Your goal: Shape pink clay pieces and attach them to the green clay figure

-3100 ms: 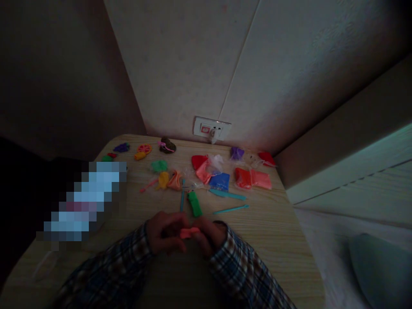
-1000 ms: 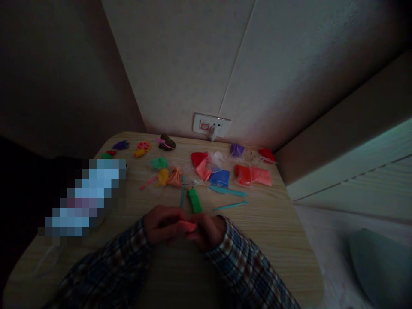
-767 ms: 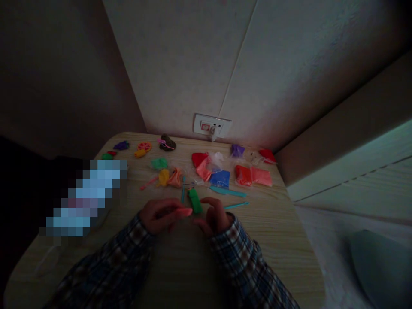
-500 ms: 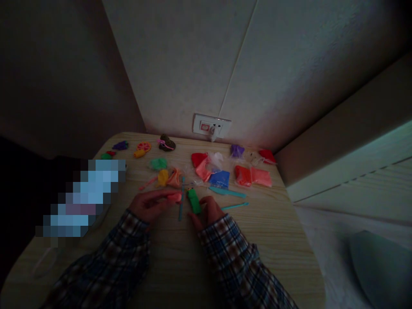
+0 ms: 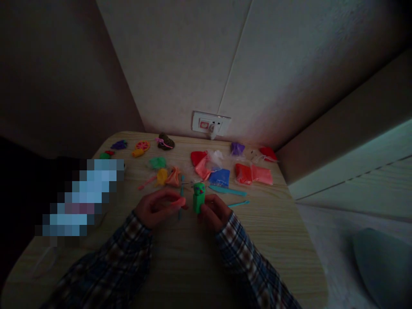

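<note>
My right hand [image 5: 215,213] grips a green clay figure [image 5: 198,197] at its base and holds it upright above the wooden table [image 5: 277,240]; a small face shows on its top. My left hand [image 5: 155,207] pinches a small pink clay piece [image 5: 179,201] just left of the figure. Both sleeves are plaid. A teal stick tool [image 5: 180,195] lies on the table between and behind my hands.
Bags and lumps of coloured clay lie across the far half of the table: blue [image 5: 219,177], red-pink [image 5: 252,174], purple [image 5: 237,148], yellow [image 5: 162,176], green [image 5: 157,162]. Teal tools [image 5: 227,190] lie near them. A wall socket [image 5: 210,123] sits behind. A blurred patch covers the left side.
My hands parted from working the pink piece together. The right hand reached forward, took the green figure off the table and stood it upright; the left hand kept the pink piece.
</note>
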`<state>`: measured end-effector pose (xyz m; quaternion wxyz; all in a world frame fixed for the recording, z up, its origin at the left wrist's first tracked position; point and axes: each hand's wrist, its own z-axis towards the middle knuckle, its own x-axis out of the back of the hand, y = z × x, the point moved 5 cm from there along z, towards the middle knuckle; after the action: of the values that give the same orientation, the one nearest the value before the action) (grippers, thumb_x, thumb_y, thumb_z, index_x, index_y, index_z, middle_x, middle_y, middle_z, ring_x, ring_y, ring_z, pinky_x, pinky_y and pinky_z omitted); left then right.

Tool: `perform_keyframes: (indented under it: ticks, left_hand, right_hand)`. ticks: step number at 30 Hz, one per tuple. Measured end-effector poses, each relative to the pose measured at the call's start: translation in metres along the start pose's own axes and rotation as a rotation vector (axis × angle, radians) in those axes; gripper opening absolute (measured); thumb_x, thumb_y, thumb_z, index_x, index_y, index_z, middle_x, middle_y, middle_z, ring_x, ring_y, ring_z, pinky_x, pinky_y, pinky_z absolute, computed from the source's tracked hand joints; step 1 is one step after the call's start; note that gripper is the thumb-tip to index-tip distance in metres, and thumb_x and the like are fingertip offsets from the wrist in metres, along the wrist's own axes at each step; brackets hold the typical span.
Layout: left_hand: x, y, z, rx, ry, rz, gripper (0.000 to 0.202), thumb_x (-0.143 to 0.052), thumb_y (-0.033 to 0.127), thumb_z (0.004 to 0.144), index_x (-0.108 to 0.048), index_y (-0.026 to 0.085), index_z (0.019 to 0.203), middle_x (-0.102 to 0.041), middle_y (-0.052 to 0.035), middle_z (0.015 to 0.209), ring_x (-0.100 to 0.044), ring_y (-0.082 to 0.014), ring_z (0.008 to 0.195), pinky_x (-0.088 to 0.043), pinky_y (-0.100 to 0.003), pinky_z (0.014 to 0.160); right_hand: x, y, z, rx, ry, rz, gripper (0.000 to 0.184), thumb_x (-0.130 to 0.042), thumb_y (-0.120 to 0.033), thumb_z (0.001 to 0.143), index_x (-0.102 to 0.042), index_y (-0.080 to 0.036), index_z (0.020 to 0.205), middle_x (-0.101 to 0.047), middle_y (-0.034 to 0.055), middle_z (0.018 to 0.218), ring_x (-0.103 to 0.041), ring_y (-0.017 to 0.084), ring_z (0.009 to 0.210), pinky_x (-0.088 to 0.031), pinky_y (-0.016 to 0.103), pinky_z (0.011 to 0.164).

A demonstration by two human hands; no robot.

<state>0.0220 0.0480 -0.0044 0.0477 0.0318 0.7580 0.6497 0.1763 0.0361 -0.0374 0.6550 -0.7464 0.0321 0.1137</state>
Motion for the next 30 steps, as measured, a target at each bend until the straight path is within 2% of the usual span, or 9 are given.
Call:
perform_keyframes:
  ticks: [3, 11, 22, 27, 30]
  left_hand:
    - [0.000, -0.004, 0.000, 0.031, -0.017, 0.090, 0.016, -0.069, 0.029, 0.066, -0.063, 0.015, 0.072, -0.069, -0.0006, 0.070, -0.061, -0.0116, 0.063, -0.046, -0.018, 0.052]
    - [0.001, -0.011, 0.000, 0.053, -0.019, 0.103, 0.021, -0.070, 0.033, 0.066, -0.060, 0.016, 0.067, -0.065, 0.0006, 0.061, -0.058, -0.0106, 0.052, -0.045, -0.019, 0.046]
    - [-0.004, -0.009, 0.000, 0.058, -0.043, 0.018, 0.018, -0.067, 0.029, 0.070, -0.055, 0.016, 0.073, -0.064, 0.0034, 0.056, -0.063, -0.0113, 0.057, -0.048, -0.020, 0.057]
    - [-0.008, -0.011, 0.002, 0.029, -0.119, -0.036, 0.020, -0.065, 0.031, 0.072, -0.053, 0.017, 0.079, -0.066, 0.0020, 0.059, -0.065, -0.0142, 0.061, -0.050, -0.024, 0.061]
    - [-0.009, -0.008, 0.000, 0.030, -0.112, -0.083, 0.018, -0.064, 0.031, 0.073, -0.053, 0.017, 0.079, -0.066, 0.0021, 0.060, -0.063, -0.0121, 0.060, -0.048, -0.020, 0.059]
  right_hand:
    - [-0.001, 0.000, -0.001, -0.012, 0.003, -0.012, 0.031, -0.062, -0.048, 0.073, -0.053, -0.019, 0.080, -0.058, -0.0037, 0.051, -0.054, 0.010, 0.044, -0.043, 0.024, 0.048]
    - [-0.005, -0.004, -0.003, -0.003, 0.004, -0.078, 0.031, -0.061, -0.048, 0.073, -0.054, -0.019, 0.081, -0.056, -0.0038, 0.051, -0.054, 0.011, 0.045, -0.042, 0.022, 0.045]
    - [-0.008, -0.005, -0.004, 0.020, 0.021, -0.113, 0.028, -0.061, -0.045, 0.074, -0.051, -0.020, 0.080, -0.052, -0.0049, 0.051, -0.051, 0.009, 0.043, -0.041, 0.021, 0.043]
    - [-0.008, -0.003, -0.005, 0.037, 0.037, -0.115, 0.029, -0.060, -0.046, 0.075, -0.052, -0.019, 0.082, -0.052, -0.0043, 0.051, -0.051, 0.010, 0.043, -0.040, 0.020, 0.041]
    - [-0.008, -0.005, -0.006, 0.091, 0.024, -0.192, 0.025, -0.055, -0.044, 0.079, -0.051, -0.021, 0.084, -0.053, -0.0044, 0.052, -0.053, 0.011, 0.044, -0.042, 0.021, 0.041]
